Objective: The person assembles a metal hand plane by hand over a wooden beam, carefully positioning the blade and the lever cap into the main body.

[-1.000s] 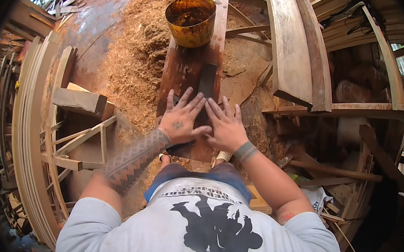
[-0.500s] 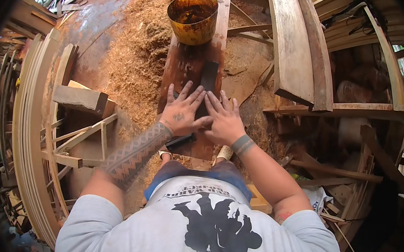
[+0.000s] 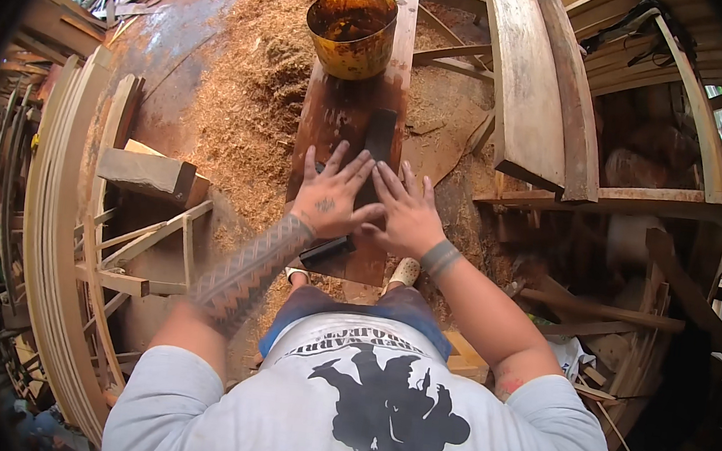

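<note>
Both my hands lie side by side, palms down, over a wet brown plank [image 3: 319,117]. My left hand [image 3: 330,198] has its fingers stretched and spread, with its thumb reaching toward the other hand. My right hand [image 3: 404,214] is likewise spread flat, over a dark, flat rectangular block [image 3: 381,127] whose far end shows past the fingertips. What lies under the palms is hidden. Near my left wrist, a black bar-shaped piece [image 3: 327,252] rests at the plank's near end; its kind is unclear.
A stained yellow bucket [image 3: 351,33] stands farther up the plank. Wood shavings [image 3: 247,101] cover the ground to its left. Long boards [image 3: 527,85] lean at the right, stacked strips [image 3: 57,222] stand at the left, and a squared timber [image 3: 144,174] sits beside them.
The plank and bucket appear slightly farther right in the picture. My hands stay spread flat in nearly the same place over the plank.
</note>
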A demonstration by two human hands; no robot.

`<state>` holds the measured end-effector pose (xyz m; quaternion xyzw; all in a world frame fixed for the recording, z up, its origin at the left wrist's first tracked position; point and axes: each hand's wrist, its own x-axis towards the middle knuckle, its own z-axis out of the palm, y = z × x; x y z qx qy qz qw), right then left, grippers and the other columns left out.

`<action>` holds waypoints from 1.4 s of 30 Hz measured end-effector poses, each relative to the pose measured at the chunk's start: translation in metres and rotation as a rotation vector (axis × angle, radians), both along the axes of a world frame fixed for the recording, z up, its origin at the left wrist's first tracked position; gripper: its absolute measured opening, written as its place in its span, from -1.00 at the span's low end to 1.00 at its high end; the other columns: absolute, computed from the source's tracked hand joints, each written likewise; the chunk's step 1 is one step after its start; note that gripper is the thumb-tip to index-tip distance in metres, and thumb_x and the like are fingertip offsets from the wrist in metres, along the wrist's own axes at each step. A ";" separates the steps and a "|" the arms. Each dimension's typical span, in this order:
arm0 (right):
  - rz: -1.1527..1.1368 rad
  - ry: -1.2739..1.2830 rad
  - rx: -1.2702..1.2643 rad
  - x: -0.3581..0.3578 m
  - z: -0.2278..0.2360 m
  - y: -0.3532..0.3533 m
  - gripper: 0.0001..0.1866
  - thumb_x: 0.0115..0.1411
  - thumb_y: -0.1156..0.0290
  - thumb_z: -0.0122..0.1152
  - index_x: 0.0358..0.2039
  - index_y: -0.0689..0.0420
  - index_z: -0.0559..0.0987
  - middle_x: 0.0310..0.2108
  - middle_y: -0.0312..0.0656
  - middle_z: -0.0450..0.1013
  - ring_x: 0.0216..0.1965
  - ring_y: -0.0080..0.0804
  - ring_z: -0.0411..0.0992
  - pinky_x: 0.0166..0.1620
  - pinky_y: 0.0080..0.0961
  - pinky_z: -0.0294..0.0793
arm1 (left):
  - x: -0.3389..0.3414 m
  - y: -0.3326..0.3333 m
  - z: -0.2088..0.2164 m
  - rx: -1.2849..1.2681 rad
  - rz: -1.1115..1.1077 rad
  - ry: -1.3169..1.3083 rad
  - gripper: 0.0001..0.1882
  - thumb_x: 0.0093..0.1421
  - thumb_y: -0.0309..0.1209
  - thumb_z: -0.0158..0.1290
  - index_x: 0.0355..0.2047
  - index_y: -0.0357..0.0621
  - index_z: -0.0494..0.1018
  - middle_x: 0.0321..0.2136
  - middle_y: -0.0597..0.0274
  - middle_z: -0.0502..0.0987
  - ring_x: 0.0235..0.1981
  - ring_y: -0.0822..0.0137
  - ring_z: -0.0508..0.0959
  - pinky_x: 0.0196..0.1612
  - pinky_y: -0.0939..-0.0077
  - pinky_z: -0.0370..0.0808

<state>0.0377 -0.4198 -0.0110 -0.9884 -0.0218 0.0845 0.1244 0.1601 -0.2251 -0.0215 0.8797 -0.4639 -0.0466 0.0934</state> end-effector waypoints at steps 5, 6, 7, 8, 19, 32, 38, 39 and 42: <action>-0.002 -0.045 0.035 0.008 -0.002 -0.008 0.20 0.33 -0.52 0.17 0.70 0.07 0.11 0.73 -0.15 0.01 0.72 0.22 -0.16 0.64 0.42 -0.22 | 0.016 -0.001 -0.003 0.072 0.014 0.052 0.01 0.45 0.49 -0.12 0.65 0.08 0.25 0.66 0.32 0.22 0.75 -0.03 -0.17 0.61 -0.54 -0.50; 0.003 -0.002 0.018 0.005 -0.004 -0.011 0.19 0.35 -0.53 0.14 0.70 0.07 0.13 0.73 -0.14 0.02 0.73 0.19 -0.16 0.63 0.46 -0.22 | 0.017 0.000 -0.004 0.079 0.017 0.048 0.01 0.45 0.49 -0.12 0.65 0.08 0.25 0.66 0.32 0.22 0.75 -0.03 -0.17 0.61 -0.54 -0.50; 0.004 -0.058 0.049 0.001 -0.005 -0.014 0.19 0.35 -0.53 0.14 0.70 0.07 0.13 0.73 -0.14 0.02 0.73 0.19 -0.16 0.63 0.46 -0.22 | 0.017 0.002 -0.005 0.033 0.022 0.043 0.02 0.45 0.49 -0.12 0.66 0.09 0.23 0.67 0.33 0.19 0.75 -0.03 -0.18 0.61 -0.52 -0.51; 0.005 -0.068 0.046 -0.001 -0.007 -0.017 0.18 0.35 -0.52 0.14 0.70 0.06 0.14 0.72 -0.14 0.03 0.72 0.21 -0.14 0.62 0.46 -0.20 | 0.016 0.002 -0.006 -0.012 0.030 0.038 0.02 0.44 0.49 -0.11 0.67 0.10 0.21 0.68 0.35 0.17 0.75 -0.03 -0.19 0.61 -0.51 -0.52; 0.062 0.012 -0.023 -0.007 -0.008 -0.015 0.11 0.33 -0.40 0.25 0.69 -0.01 0.20 0.71 -0.18 0.06 0.70 0.21 -0.07 0.61 0.44 -0.13 | -0.005 0.004 0.001 0.010 -0.018 0.044 0.02 0.43 0.49 -0.12 0.66 0.12 0.21 0.68 0.31 0.16 0.75 -0.03 -0.17 0.61 -0.50 -0.56; 0.015 -0.096 0.018 0.011 0.001 -0.004 0.17 0.31 -0.42 0.24 0.72 0.01 0.10 0.72 -0.17 0.03 0.73 0.21 -0.18 0.61 0.48 -0.21 | 0.011 0.003 -0.002 0.058 0.004 -0.018 0.10 0.39 0.55 -0.14 0.68 0.10 0.17 0.70 0.33 0.10 0.75 -0.03 -0.22 0.61 -0.52 -0.57; 0.037 0.006 -0.027 0.014 0.001 -0.002 0.21 0.31 -0.52 0.18 0.70 0.06 0.13 0.74 -0.21 0.00 0.73 0.15 -0.14 0.61 0.49 -0.16 | 0.013 0.004 -0.003 0.065 0.005 0.049 0.11 0.40 0.58 -0.20 0.69 0.10 0.14 0.71 0.33 0.09 0.75 -0.02 -0.24 0.60 -0.53 -0.60; 0.021 -0.061 -0.009 0.020 0.000 -0.003 0.22 0.30 -0.54 0.17 0.71 0.04 0.12 0.74 -0.21 -0.02 0.73 0.19 -0.16 0.61 0.50 -0.19 | 0.018 0.002 -0.004 0.026 0.019 0.015 0.10 0.40 0.58 -0.19 0.69 0.10 0.15 0.71 0.33 0.09 0.75 -0.01 -0.24 0.60 -0.52 -0.60; 0.009 -0.083 0.024 0.026 -0.002 -0.009 0.23 0.30 -0.56 0.18 0.71 0.02 0.12 0.74 -0.20 -0.02 0.73 0.23 -0.20 0.62 0.49 -0.22 | 0.028 -0.001 -0.005 0.045 0.012 -0.030 0.11 0.39 0.59 -0.19 0.68 0.11 0.17 0.70 0.33 0.10 0.75 -0.01 -0.23 0.61 -0.51 -0.60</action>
